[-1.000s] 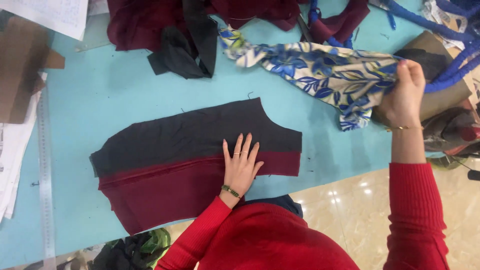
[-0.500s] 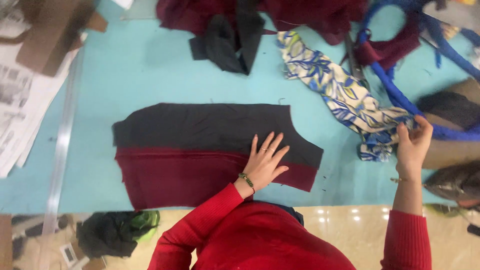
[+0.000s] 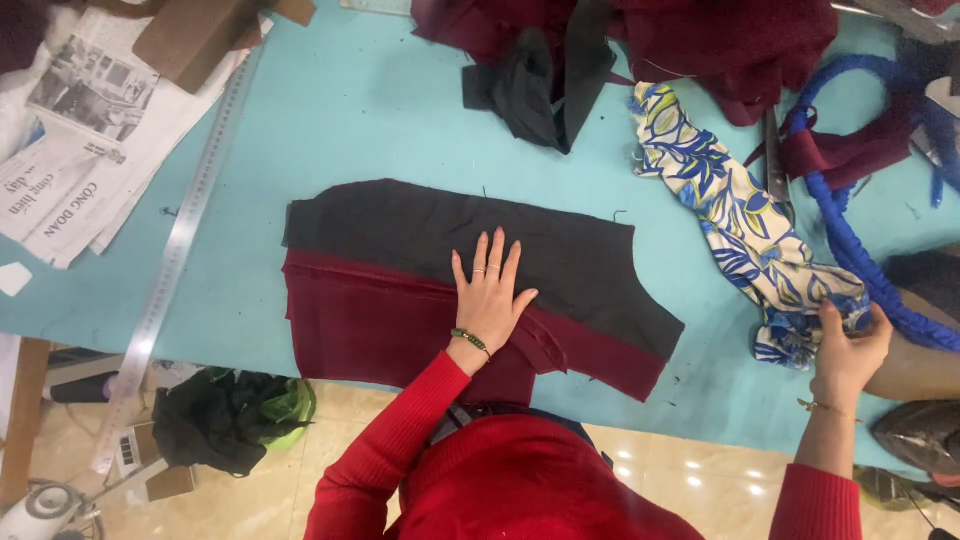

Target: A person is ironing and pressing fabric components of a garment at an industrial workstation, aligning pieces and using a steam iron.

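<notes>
Right hand (image 3: 848, 352) lowered, gripping floral cloth (image 3: 740, 220), left hand (image 3: 490, 295) flat on panel (image 3: 400, 270)

Metal ruler (image 3: 178, 245), newspapers (image 3: 75, 150), blue cord (image 3: 850, 240), scissors (image 3: 775, 165), turquoise table (image 3: 350, 110)

Bright, even overhead light, soft shadows, glare spots on glossy floor (image 3: 690, 470), slight edge blur.

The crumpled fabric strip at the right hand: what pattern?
Blue leaf print with yellow-green on white fabric strip, head view.
</notes>
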